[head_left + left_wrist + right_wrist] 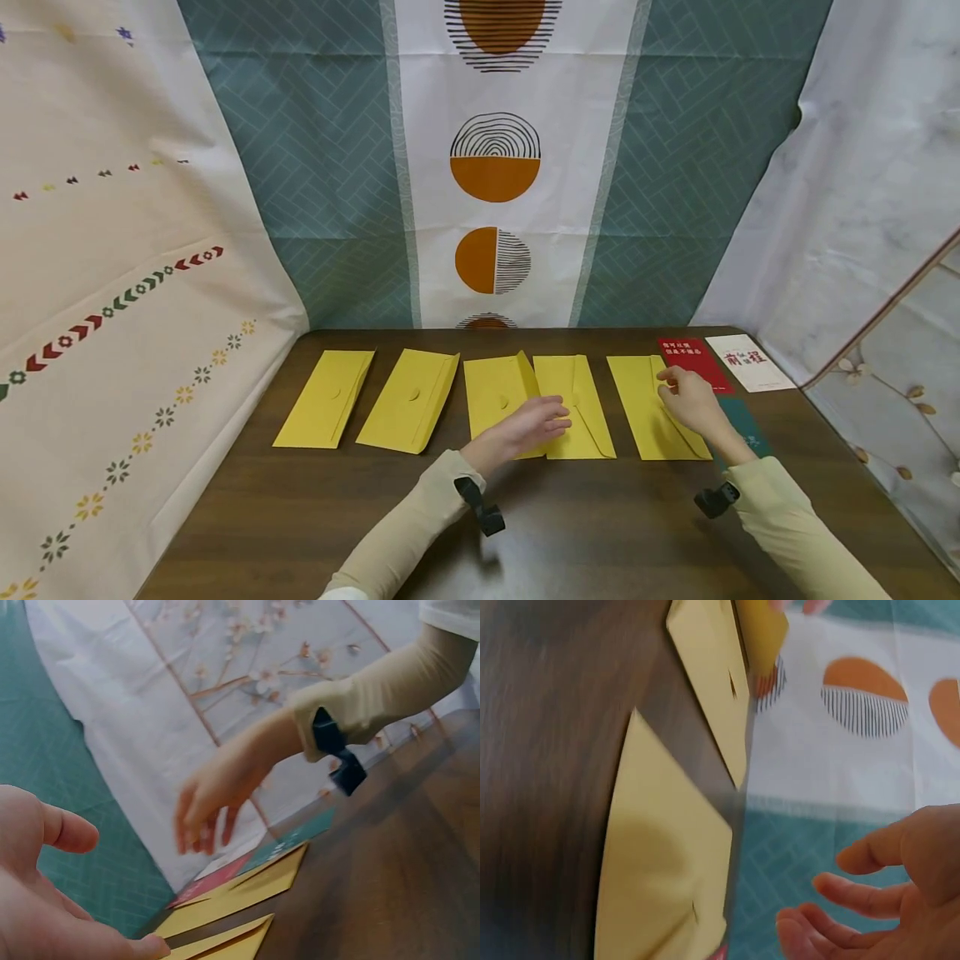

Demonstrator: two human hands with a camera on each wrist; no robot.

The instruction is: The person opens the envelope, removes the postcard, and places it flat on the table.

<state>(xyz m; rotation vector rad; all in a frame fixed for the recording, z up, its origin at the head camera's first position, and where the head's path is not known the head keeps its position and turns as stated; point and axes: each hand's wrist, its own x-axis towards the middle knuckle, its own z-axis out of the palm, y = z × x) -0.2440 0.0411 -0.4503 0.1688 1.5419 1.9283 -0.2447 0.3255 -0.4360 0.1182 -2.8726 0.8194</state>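
On the brown table [570, 533], a row was made by the far-left envelope [325, 400], the second envelope [405, 404], the middle envelope [493, 390], the fourth envelope [585, 417] and the far-right envelope [645, 408], all yellow. Beyond its right side, the red card [701, 357], the white card [750, 364] and the teal card [744, 423] could be seen.

From their looks, the envelopes were judged to be thin and very light, a bit stiff, but easily bent or creased. They could likely be slid along the wood with a small push. A long side edge was thought the best place to be pinched, with the thumb on top and the fingertips under. The raised flap [527, 379] of the middle envelope was best not pulled, as it could be torn.

The left hand [528, 427] was held over the place where the middle and fourth envelopes met; its thumb was spread from its fingers, and nothing was grasped. The right hand [692, 402] was held above the far-right envelope's right edge, near the red card. Its fingers were bent a little, and no paper was seen between them. The left sleeve [405, 525] and right sleeve [806, 521] were stretched forward from the near side.
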